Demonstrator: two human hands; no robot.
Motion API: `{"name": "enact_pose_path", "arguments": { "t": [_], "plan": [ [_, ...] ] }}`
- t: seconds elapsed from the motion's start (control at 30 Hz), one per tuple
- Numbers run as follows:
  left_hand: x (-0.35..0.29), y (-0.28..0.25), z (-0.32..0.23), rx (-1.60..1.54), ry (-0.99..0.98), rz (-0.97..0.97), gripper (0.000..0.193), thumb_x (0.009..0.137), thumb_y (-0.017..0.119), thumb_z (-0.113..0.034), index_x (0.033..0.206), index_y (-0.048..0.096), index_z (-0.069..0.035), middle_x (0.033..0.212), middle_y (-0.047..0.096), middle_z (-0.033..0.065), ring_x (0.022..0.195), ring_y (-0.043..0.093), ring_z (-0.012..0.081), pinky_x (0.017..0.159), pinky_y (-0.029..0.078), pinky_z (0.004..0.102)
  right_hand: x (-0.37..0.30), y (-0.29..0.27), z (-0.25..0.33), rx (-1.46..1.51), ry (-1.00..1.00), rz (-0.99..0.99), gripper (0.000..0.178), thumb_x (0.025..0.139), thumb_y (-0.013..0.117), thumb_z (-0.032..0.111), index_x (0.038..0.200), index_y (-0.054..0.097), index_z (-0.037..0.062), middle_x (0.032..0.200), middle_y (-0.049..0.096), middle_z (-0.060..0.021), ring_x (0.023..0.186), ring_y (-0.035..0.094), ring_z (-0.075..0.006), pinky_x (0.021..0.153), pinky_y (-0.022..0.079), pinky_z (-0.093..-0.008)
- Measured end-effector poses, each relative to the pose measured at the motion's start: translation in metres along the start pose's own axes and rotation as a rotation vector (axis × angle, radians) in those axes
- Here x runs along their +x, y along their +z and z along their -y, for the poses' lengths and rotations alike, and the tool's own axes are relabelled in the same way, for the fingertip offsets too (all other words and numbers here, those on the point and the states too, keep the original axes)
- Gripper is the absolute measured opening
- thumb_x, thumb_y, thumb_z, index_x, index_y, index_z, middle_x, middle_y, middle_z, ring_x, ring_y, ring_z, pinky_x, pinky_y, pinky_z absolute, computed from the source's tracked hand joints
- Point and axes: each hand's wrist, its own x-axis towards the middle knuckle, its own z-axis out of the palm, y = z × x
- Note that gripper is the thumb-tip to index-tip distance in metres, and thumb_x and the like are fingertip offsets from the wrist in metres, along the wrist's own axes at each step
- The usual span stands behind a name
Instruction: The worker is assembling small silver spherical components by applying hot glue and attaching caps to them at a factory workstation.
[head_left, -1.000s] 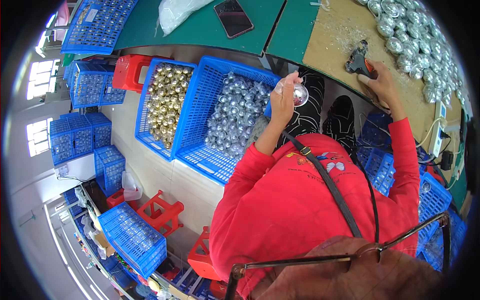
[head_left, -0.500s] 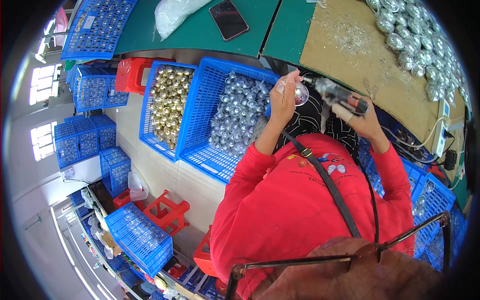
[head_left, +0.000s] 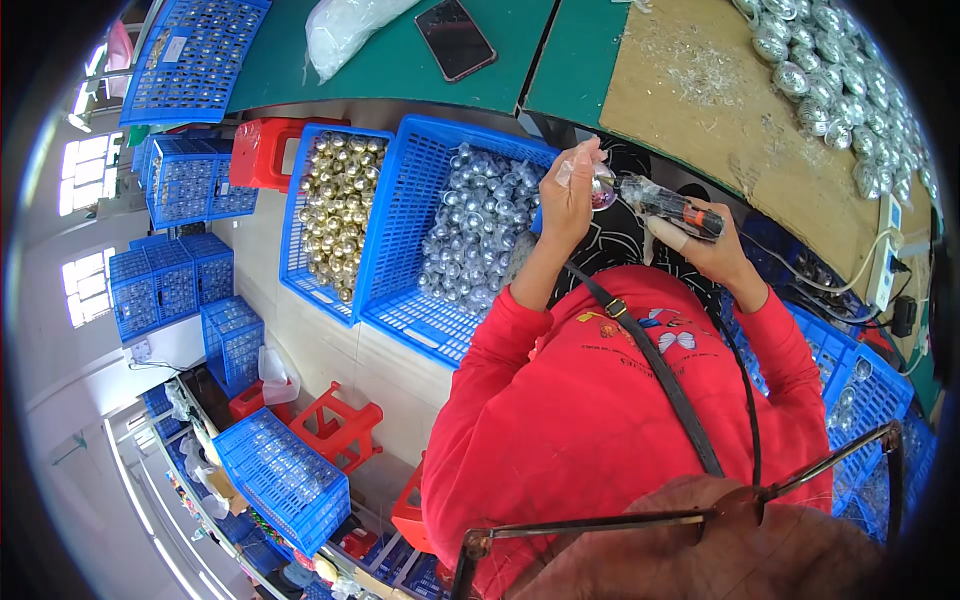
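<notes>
My left hand [head_left: 570, 195] is closed around a shiny silver ball [head_left: 603, 190], which looks like a bauble; part of it is hidden by the fingers. Clear plastic shows at those fingertips. My right hand [head_left: 705, 250] grips a black-and-orange handheld tool [head_left: 685, 212] whose front part looks wrapped in clear film. The tool's thin tip points left and reaches the ball's side; whether it touches I cannot tell. A pale covering wraps one finger or the thumb of my right hand.
Left of my arm stand a blue crate [head_left: 410, 200] of silver balls and a crate of gold balls [head_left: 340, 200]. More silver balls [head_left: 850, 100] lie on the cardboard-topped bench [head_left: 640, 90]. A phone [head_left: 455, 40] lies on the green table; a power strip [head_left: 884, 250] hangs at right.
The tool has swung lower and more level, and its tip has come down to the ball's side. My right hand has shifted slightly down and left. My left hand stays nearly in place.
</notes>
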Motion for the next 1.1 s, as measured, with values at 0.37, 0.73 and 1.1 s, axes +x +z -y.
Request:
{"name": "enact_pose_path", "arguments": {
  "t": [0.37,0.73,1.1],
  "plan": [
    [-0.004,-0.001,0.005,-0.017,-0.001,-0.005,0.034,0.098,0.04,-0.023,0.112,0.059,0.002,0.1,0.063,0.0096,0.09,0.058,0.0145,0.079,0.045,0.0258,-0.005,-0.003,-0.007,0.079,0.027,-0.024,0.024,0.08,0.068,0.016,0.099,0.065,-0.0001,0.065,0.061,-0.0013,0.05,0.055,-0.0073,0.048,0.041,-0.0219],
    [-0.009,-0.001,0.002,0.03,0.046,0.007,0.034,0.098,0.04,-0.023,0.112,0.059,0.003,0.1,0.063,0.01,0.09,0.058,0.0151,0.08,0.045,0.0267,-0.005,0.003,-0.006,0.118,0.088,-0.021,0.025,0.081,0.069,0.017,0.099,0.066,0.0011,0.066,0.061,-0.0005,0.05,0.054,-0.0073,0.046,0.041,-0.0213],
    [-0.013,-0.002,0.006,-0.022,0.029,-0.013,0.034,0.097,0.041,-0.023,0.112,0.058,0.003,0.097,0.063,0.0106,0.087,0.058,0.0139,0.077,0.045,0.0254,-0.014,-0.006,-0.006,0.026,-0.038,-0.077,0.024,0.081,0.068,0.016,0.098,0.066,0.0004,0.067,0.061,0.0002,0.054,0.054,-0.0059,0.05,0.042,-0.0223]
  ]
}}
